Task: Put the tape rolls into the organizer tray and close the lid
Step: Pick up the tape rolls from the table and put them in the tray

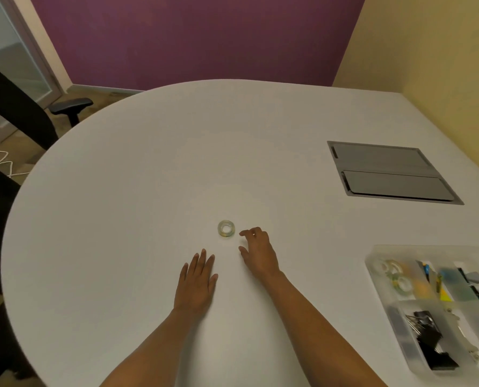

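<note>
One clear tape roll (pixel 226 229) lies flat on the white table (pixel 149 169), near the middle. My right hand (pixel 257 252) hovers just right of it, fingers spread and curled, holding nothing and a small gap away from the roll. My left hand (pixel 196 277) rests flat on the table below and left of the roll, palm down. The translucent organizer tray (pixel 372 263) stands at the right edge of the view. A few tape rolls (pixel 394 275) lie in its near-left compartment. I cannot tell where its lid is.
Black binder clips (pixel 428 339) and small coloured supplies (pixel 456 280) fill other tray compartments. A grey cable hatch (pixel 391 171) is set into the table at the far right. A black office chair (pixel 17 107) stands off the table's left edge.
</note>
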The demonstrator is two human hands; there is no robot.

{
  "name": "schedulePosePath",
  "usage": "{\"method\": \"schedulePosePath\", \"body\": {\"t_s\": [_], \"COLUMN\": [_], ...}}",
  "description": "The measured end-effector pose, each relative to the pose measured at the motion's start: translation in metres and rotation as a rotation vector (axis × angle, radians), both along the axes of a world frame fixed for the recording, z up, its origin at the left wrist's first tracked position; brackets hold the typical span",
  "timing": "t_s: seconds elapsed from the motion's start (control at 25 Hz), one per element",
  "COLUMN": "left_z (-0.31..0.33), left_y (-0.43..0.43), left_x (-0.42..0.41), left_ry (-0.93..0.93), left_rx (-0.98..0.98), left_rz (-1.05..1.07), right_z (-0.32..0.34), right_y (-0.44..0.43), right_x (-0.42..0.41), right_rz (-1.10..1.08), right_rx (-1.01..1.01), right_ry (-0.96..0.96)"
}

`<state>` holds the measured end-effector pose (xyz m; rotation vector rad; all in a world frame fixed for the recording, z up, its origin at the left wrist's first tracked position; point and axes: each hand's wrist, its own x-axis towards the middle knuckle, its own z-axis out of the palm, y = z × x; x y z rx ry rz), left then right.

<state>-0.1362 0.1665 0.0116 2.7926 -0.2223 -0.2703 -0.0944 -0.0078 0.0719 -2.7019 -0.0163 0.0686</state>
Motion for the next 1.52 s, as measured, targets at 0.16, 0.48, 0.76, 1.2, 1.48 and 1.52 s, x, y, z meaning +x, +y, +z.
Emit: {"method": "schedulePosePath", "body": {"t_s": [0.16,0.48,0.76,1.2,1.48,1.52], "left_z": [-0.003,-0.011,-0.011,0.009,0.021,0.023], "left_y": [0.025,0.038,0.038,0.01,-0.046,-0.059], "left_x": [0.02,0.028,0.028,0.01,-0.026,-0.031], "left_ry": [-0.013,-0.076,-0.079,0.037,0.074,0.08], "left_rx": [-0.017,-0.006,-0.019,0.011,0.024,0.026], "left_rz": [0.0,-0.034,-0.038,-0.004,-0.081,-0.087], "right_z": [-0.002,-0.016,-0.016,0.017,0.032,0.033], "right_y": [0.028,0.049,0.047,-0.008,-0.108,-0.125], "right_x": [0.024,0.039,0.043,-0.001,-0.05,-0.058], "right_rz": [0.018,0.0,-0.035,-0.264,-0.359,-0.388], "right_rx": [-0.078,-0.183,-0.208,0.282,0.211,0.213], "right_ry": [0.039,0.076,0.07,-0.171,-0.219,-0.22]}}
